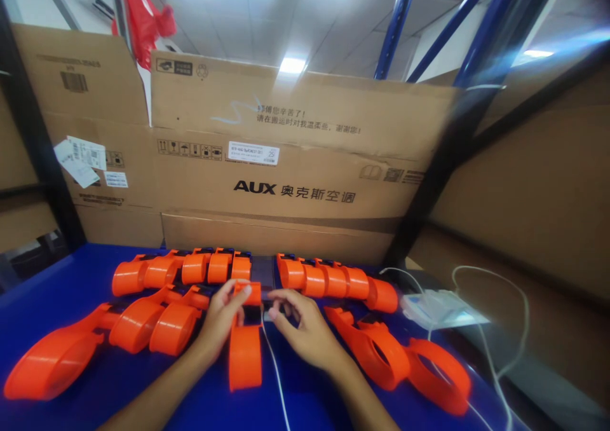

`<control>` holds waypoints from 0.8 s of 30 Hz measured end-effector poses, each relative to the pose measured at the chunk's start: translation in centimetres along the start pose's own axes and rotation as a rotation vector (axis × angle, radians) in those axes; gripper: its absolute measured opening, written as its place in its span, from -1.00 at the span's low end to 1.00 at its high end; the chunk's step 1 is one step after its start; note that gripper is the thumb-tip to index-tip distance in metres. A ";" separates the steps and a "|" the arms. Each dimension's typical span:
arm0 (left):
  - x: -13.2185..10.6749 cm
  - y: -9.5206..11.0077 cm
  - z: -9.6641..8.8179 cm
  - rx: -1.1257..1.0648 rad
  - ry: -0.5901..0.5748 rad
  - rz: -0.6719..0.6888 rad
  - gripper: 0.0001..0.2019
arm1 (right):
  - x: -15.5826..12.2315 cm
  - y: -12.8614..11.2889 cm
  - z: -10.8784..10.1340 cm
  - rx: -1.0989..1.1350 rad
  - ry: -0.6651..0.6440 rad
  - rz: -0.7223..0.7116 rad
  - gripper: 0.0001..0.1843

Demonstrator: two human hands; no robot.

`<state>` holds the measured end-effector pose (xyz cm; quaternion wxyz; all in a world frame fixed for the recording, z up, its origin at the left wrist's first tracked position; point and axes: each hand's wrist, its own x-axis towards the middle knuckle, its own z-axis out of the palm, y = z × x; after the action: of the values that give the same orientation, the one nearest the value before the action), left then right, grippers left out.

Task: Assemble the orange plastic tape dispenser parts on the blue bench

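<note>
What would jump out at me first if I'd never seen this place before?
Probably the bright orange loops, lined up in rows on the blue surface to either side of the hands. In the centre, the left hand holds an orange piece, with the right hand close beside it. Behind stands a big cardboard panel marked AUX.

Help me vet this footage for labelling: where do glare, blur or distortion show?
Head view: ceiling lights are blown out white, and bluish glare streaks the upper right; also head view: small print at upper left is too soft to read, the AUX lettering is clear, and the lower-left orange band looks stretched, probably by the lens.
</note>
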<state>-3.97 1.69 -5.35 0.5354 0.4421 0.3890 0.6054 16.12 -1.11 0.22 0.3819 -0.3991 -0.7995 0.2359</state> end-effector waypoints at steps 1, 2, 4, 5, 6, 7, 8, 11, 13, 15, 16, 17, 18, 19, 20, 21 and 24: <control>0.0 0.2 0.0 -0.017 0.019 0.012 -0.59 | -0.2 -0.4 -0.1 0.064 -0.041 -0.023 -0.60; 0.0 0.3 0.0 -0.033 0.038 0.021 -0.58 | -0.5 -0.8 -0.1 0.104 -0.090 -0.046 -0.50; 0.0 0.6 0.0 -0.058 0.070 0.030 -0.58 | -0.9 -1.5 -0.3 0.137 -0.173 -0.073 -0.25; 0.0 0.7 0.0 -0.067 0.081 0.030 -0.58 | -1.1 -1.8 -0.3 0.136 -0.199 -0.070 -0.15; 0.1 0.7 0.0 -0.072 0.090 0.028 -0.57 | -1.2 -2.1 -0.3 0.129 -0.217 -0.057 -0.10; 0.0 0.8 -0.1 -0.074 0.097 0.025 -0.57 | -1.3 -2.3 -0.3 0.124 -0.228 -0.041 -0.08; 0.0 0.8 -0.1 -0.074 0.102 0.022 -0.56 | -1.3 -2.5 -0.2 0.123 -0.234 -0.025 -0.10; -0.2 1.1 0.0 -0.063 0.114 0.013 -0.47 | -1.3 -2.5 0.0 0.153 -0.221 -0.010 -0.18; -0.5 1.3 0.1 -0.031 0.127 0.043 -0.38 | -1.2 -2.2 0.0 0.198 -0.201 -0.022 -0.22; -1.1 1.5 0.4 0.078 0.136 0.155 -0.35 | -1.1 -1.9 -0.1 0.266 -0.183 -0.028 -0.26; -1.5 1.5 0.4 0.163 0.135 0.232 -0.37 | -1.1 -1.7 -0.3 0.307 -0.169 -0.026 -0.28; -2.0 1.6 0.4 0.266 0.122 0.311 -0.41 | -1.0 -1.6 -0.4 0.350 -0.147 -0.020 -0.30; -2.7 1.7 0.3 0.379 0.102 0.387 -0.44 | -1.0 -1.5 -0.6 0.392 -0.119 -0.012 -0.32; -3.4 2.0 0.0 0.500 0.074 0.455 -0.45 | -0.9 -1.5 -0.8 0.433 -0.090 -0.003 -0.33; -4.1 2.4 -0.5 0.637 0.031 0.523 -0.45 | -0.9 -1.5 -0.9 0.474 -0.065 0.002 -0.34; -4.9 2.9 -1.3 0.788 -0.013 0.605 -0.41 | -0.8 -1.5 -1.0 0.515 -0.047 0.006 -0.35; -6.9 5.7 -4.7 1.318 -0.241 0.864 -0.38 | -0.7 -1.8 -0.7 0.627 -0.058 0.044 -0.40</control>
<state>-9.89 -5.84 -2.23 -0.0800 0.8418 0.4005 0.3529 16.17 -2.59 1.59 0.4580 -0.2722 -0.6896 0.4905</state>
